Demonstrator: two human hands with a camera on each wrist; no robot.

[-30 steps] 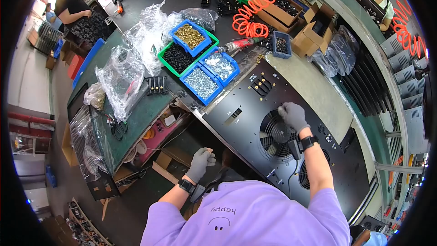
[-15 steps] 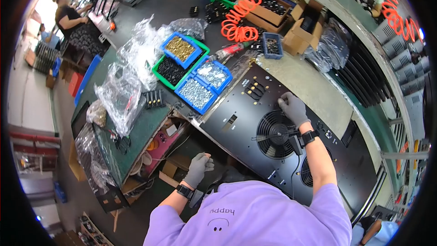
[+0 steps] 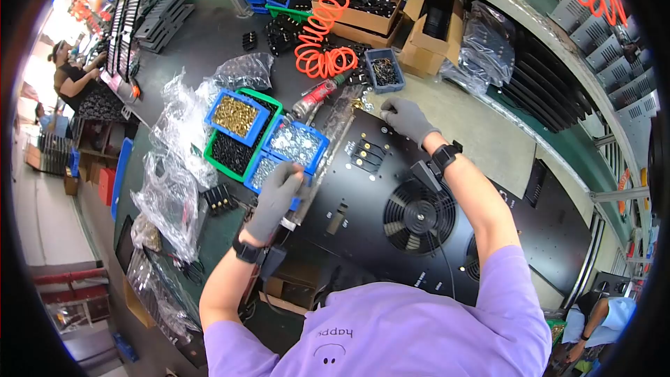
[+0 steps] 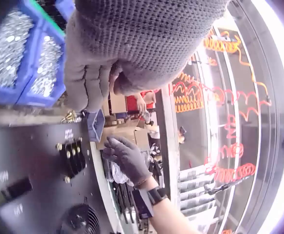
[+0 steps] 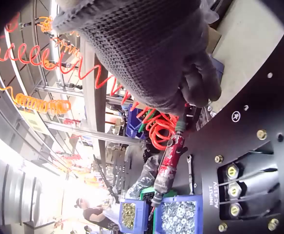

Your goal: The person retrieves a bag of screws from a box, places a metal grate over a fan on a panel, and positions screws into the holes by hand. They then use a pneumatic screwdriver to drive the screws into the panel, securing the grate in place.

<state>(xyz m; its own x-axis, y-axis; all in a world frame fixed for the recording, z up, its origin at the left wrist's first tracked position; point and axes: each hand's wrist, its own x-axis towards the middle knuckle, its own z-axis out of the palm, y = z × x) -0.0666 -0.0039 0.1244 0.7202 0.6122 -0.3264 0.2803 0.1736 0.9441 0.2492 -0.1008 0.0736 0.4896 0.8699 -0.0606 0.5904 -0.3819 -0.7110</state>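
Note:
My gloved left hand [image 3: 276, 199] hovers at the blue bins, over the near one with small silver parts, its fingers loosely bent. No object shows in it. The neighbouring blue bin [image 3: 325, 150] contains silver washers. My gloved right hand [image 3: 410, 120] is at the far edge of a black metal panel [image 3: 349, 251], fingers loosely curled, with nothing visible between them. The panel carries a round fan [image 3: 419, 216] and a terminal block [image 3: 366, 155], marked INPUT AC 415V in the right wrist view. A red power screwdriver [image 5: 168, 163] lies beyond the right hand's fingers.
A blue bin of brass parts [image 3: 235, 114] sits on a green bin [image 3: 227, 175] of black parts. Clear plastic bags [image 3: 171, 188] lie to the left. A coiled orange air hose [image 3: 324, 61], a small grey-blue bin [image 3: 391, 88] and cardboard boxes [image 3: 426, 49] stand behind the panel.
The left hand has risen from beside the panel's near edge to the bins. My right hand has moved from above the fan to the panel's far edge. The head view has shifted.

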